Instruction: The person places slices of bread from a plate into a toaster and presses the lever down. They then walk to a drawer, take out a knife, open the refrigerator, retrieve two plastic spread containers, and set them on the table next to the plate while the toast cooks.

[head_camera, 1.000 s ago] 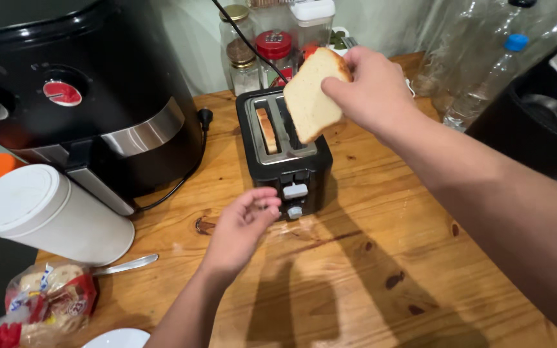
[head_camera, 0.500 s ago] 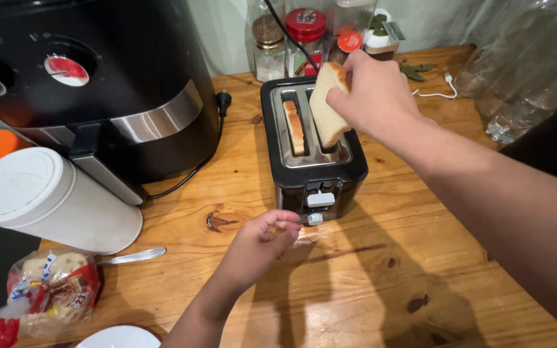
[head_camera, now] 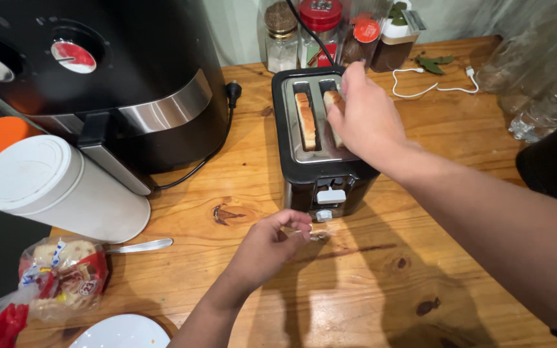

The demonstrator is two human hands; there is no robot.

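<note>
1. Your right hand (head_camera: 365,122) was over the right slot of the black toaster (head_camera: 320,167), with the fingers closed on a slice of bread (head_camera: 333,103) that was already partly down in that slot.
2. Your left hand (head_camera: 269,248) was lower, just in front of the toaster, with the fingers loosely curled and holding nothing. Its fingertips were near the white lever (head_camera: 331,196) and the small knob (head_camera: 323,215), but I could not tell if they touched them.
3. A second slice (head_camera: 305,121) stood in the left slot, just beside your right hand and not touched by it.
4. Your right hand hid most of the slice it held; only the top corner showed, so how deep the slice sat was hard to make out.
5. The toaster stood on the wooden counter (head_camera: 420,283), between both hands.
6. To the left were a big black appliance (head_camera: 98,84), a white canister (head_camera: 53,190) lying on its side, a spoon (head_camera: 140,245) partly hidden under it, and a bread bag (head_camera: 59,277).
7. A white plate (head_camera: 120,332) was cut off by the lower edge.
8. Behind the toaster stood jars (head_camera: 320,29), cut off at the top.
</note>
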